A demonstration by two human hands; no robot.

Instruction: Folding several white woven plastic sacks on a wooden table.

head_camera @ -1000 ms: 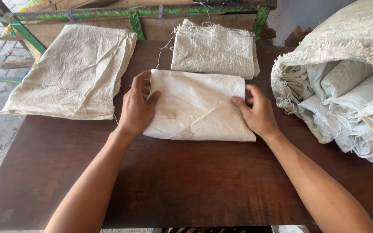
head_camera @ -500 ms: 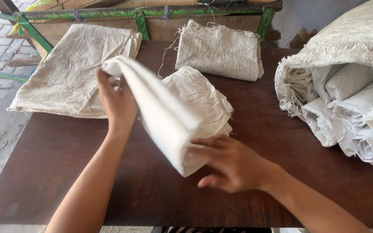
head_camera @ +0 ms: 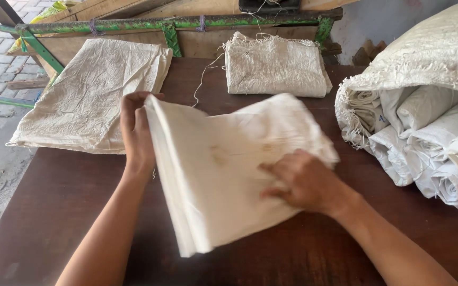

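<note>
Folded white woven sack (head_camera: pixel 229 169) at mid-table, half lifted off the dark wooden table (head_camera: pixel 70 212) and tilted on edge, long axis running from the raised far-left corner down toward the near edge, stacked fold layers fanned open along the near-left side. Held between both hands, so equally close to each, though gripped differently. Left hand (head_camera: pixel 136 132) up at the far-left corner, fingers curled round the lifted edge, thumb hidden behind the cloth. Right hand (head_camera: pixel 303 180) lower and to the right, laid flat on the broad face with fingers spread and pressing toward the table; blurred, so exact fingertip contact hard to tell. Sack thus lying between the hands, highest on the left, lowest on the right, its broad face turned up and toward the right. Outward from there: a larger flat sack (head_camera: pixel 91 95) spread on the table just left of the left hand, apart from the held one. A second folded sack (head_camera: pixel 276 66) farther back near the green rail (head_camera: pixel 160 24), well apart. On the right, an open big sack (head_camera: pixel 430 58) lying on its side, stuffed with rolled sacks (head_camera: pixel 430 137), near the right forearm but not touching.
</note>
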